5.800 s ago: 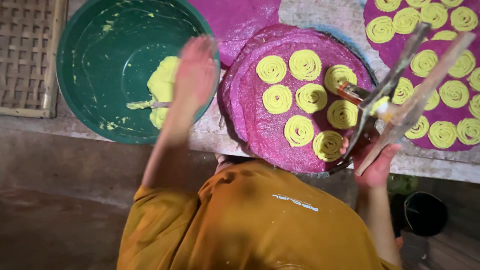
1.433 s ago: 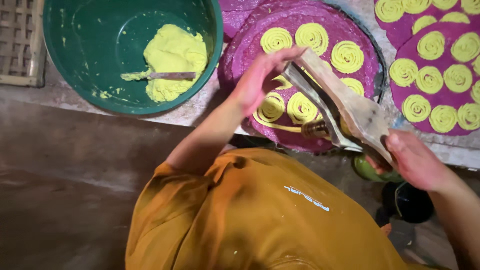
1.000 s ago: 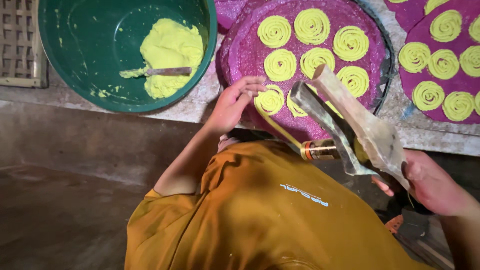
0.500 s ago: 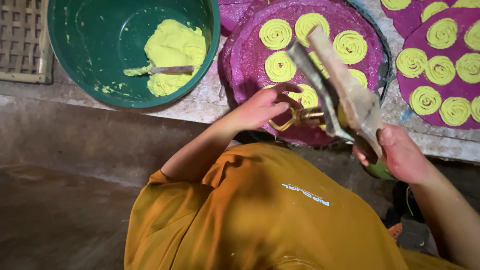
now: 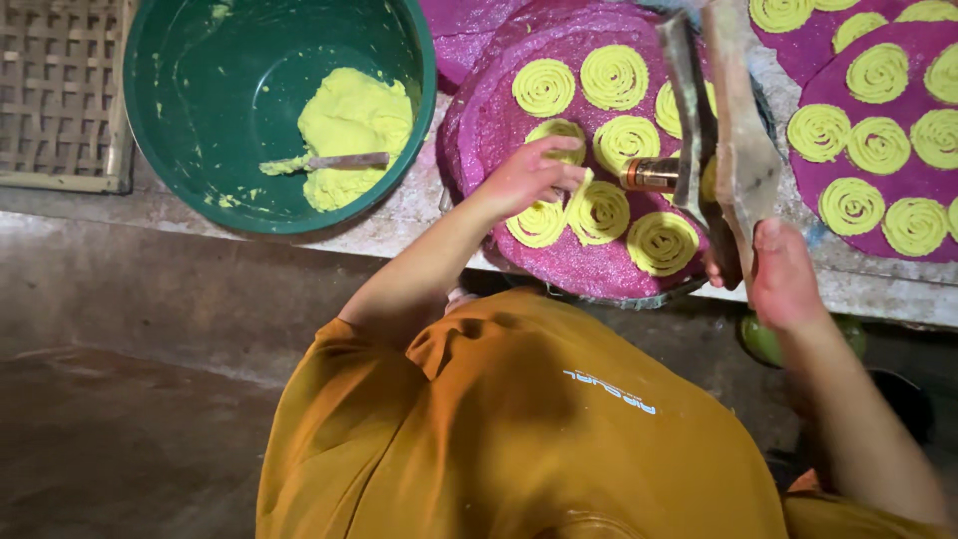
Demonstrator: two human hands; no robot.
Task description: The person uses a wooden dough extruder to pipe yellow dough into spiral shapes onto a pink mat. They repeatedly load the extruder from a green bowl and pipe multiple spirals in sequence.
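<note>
Closest in is the person's orange shirt (image 5: 519, 429), just below the round pink mat (image 5: 499, 120) that sits in the middle of the ledge.

The right hand (image 5: 783, 274) is at the mat's lower right edge. It is closed tight around the bottom of a long wooden dough press (image 5: 723, 130), which leans up and over the mat so its brass tube (image 5: 651, 174) hangs above the dough. The tube lies low and sideways, close to the spirals, likely so the dough drops in the right spot.

The left hand (image 5: 524, 178) is over the lower middle of the mat. Its fingers are bent and loose, touching a yellow dough spiral (image 5: 544, 215), maybe to tidy it. It grips nothing.

The spirals (image 5: 614, 75) are round coils of soft yellow dough, laid apart in rows on the mat so they do not stick.

Left of the mat is a green bowl (image 5: 200, 130) with a lump of dough (image 5: 349, 125) and a spoon (image 5: 344, 160) in it. Right of the mat, more pink mats (image 5: 818, 120) hold more spirals. Far left lies a woven tray (image 5: 60, 95).
</note>
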